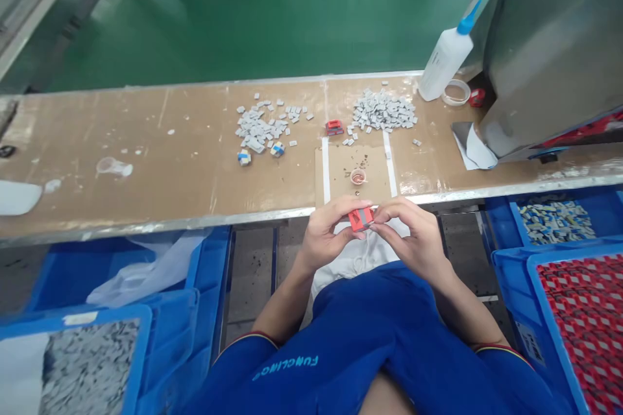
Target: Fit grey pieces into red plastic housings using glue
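Observation:
A small red plastic part with a grey band (360,219) is held in front of my body, just past the table's near edge. My left hand (331,228) pinches its left side between thumb and fingers. The fingertips of my right hand (406,230) are pinched together at its right side; whether they hold a smaller piece there is too small to tell. Just beyond my hands stands a little cup (358,176) with reddish-brown contents. Another red and grey part (334,128) lies farther back, between two piles of small grey pieces, the left pile (257,126) and the right pile (384,110).
A white squeeze bottle with a blue tip (445,63) stands at the back right beside a tape roll (456,92). Behind the table runs a green belt (267,29). Blue crates flank me: grey pieces in the left crate (146,350), red parts in the right crate (535,285).

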`<state>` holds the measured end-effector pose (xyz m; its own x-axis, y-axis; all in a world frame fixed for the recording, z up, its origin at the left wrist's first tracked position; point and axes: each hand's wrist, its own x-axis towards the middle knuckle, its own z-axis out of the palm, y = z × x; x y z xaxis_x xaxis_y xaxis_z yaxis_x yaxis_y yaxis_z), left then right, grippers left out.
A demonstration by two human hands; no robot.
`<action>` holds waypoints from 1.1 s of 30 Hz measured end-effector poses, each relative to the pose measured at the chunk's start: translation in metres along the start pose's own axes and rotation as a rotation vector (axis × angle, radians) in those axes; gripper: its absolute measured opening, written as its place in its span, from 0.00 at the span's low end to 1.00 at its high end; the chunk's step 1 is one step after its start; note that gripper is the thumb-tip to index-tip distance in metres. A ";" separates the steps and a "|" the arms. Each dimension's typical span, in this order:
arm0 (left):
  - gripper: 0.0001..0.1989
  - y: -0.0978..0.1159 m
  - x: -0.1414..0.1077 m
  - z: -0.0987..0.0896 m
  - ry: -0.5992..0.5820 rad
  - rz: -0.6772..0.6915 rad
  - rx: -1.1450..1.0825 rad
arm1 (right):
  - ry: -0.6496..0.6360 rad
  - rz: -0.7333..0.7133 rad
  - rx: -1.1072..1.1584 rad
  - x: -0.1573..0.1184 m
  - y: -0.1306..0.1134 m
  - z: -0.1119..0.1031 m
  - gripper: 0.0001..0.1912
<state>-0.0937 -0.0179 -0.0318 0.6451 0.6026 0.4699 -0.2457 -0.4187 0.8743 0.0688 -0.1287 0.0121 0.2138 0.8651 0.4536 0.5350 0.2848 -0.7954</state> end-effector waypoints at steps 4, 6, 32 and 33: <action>0.20 0.002 0.019 0.005 -0.020 -0.016 0.011 | 0.024 0.005 -0.044 0.013 -0.003 -0.010 0.07; 0.20 0.002 0.030 0.007 -0.017 -0.014 0.005 | 0.079 0.001 -0.054 0.019 -0.004 -0.012 0.07; 0.22 0.008 0.093 -0.042 0.242 -0.519 -0.693 | 0.145 0.175 -0.284 0.047 0.120 -0.036 0.06; 0.22 0.008 0.093 -0.040 0.255 -0.538 -0.708 | 0.145 0.181 -0.294 0.043 0.133 -0.037 0.06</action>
<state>-0.0640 0.0619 0.0238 0.6424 0.7620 -0.0821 -0.3979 0.4232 0.8140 0.1796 -0.0684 -0.0597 0.4288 0.8172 0.3851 0.6855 -0.0167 -0.7279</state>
